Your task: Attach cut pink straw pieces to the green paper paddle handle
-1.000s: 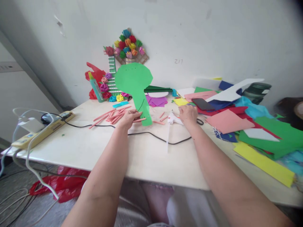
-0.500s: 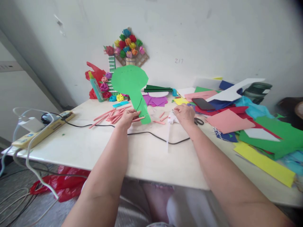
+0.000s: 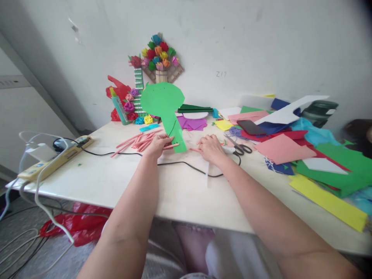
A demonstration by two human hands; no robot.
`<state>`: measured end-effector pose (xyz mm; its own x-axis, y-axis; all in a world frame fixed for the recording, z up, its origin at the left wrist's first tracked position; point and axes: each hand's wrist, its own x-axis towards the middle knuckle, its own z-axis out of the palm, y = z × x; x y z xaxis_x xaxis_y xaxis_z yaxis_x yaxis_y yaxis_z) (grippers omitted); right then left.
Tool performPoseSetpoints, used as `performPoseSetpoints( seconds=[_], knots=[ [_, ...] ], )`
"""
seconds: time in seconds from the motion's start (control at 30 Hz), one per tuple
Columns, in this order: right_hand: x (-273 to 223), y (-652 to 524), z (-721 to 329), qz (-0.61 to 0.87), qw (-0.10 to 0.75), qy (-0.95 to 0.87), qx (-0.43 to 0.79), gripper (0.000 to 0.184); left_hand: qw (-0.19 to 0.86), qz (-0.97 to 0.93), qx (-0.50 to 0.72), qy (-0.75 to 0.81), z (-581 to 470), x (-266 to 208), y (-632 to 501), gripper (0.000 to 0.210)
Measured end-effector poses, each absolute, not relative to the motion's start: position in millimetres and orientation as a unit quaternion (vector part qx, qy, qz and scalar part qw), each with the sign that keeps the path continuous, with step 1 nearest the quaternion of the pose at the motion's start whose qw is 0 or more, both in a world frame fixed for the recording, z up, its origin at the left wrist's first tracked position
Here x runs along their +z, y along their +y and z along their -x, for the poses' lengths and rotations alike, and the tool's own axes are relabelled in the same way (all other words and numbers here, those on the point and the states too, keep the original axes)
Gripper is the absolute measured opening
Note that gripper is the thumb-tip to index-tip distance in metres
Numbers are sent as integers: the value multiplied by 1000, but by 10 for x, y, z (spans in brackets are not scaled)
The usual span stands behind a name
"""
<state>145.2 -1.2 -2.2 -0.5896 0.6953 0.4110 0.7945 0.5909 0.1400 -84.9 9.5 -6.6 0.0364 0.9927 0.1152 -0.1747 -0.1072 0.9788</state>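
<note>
My left hand [image 3: 158, 146] pinches the stem of a green paper cutout [image 3: 162, 101] with a wide rounded top, together with a thin pink paper roll [image 3: 171, 146] lying across the stem's lower end. The cutout is held up, leaning back above the table. My right hand [image 3: 210, 148] is down at the tabletop with curled fingers, its tips on a short pink paper roll [image 3: 194, 149]. Partly hidden behind that hand lies a white glue gun [image 3: 229, 149], its clear glue stick [image 3: 207, 176] showing below. Longer pink paper rolls [image 3: 142, 141] are heaped beside my left hand.
Scissors [image 3: 243, 148] and a phone [image 3: 251, 128] lie to the right, before piled coloured sheets [image 3: 286, 149]. A black cord [image 3: 186, 164] crosses the table to a power strip [image 3: 55, 159]. A glue bottle [image 3: 119, 106] and paper flowers [image 3: 158, 52] stand at the back.
My right hand has moved left and down from the glue gun to the short pink rolls, uncovering the scissors. My left hand keeps its hold; the cutout's top has tilted slightly.
</note>
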Motion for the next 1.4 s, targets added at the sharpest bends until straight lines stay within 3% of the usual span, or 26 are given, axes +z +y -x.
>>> performPoseSetpoints(
  seconds=[0.27, 0.6, 0.73, 1.4],
  knots=[
    [-45, 20, -1492, 456, 205, -858, -117, 15, 527, -487, 556, 420, 839, -61, 93, 25],
    [-50, 93, -1512, 457, 376, -806, -8, 4, 544, -511, 529, 403, 820, -69, 88, 23],
    [-49, 95, -1480, 416, 423, -804, 38, 14, 559, -521, 516, 387, 789, -58, 67, 24],
    [-90, 43, -1297, 314, 439, -837, 93, 12, 562, -558, 483, 373, 753, -75, 73, 30]
  ],
)
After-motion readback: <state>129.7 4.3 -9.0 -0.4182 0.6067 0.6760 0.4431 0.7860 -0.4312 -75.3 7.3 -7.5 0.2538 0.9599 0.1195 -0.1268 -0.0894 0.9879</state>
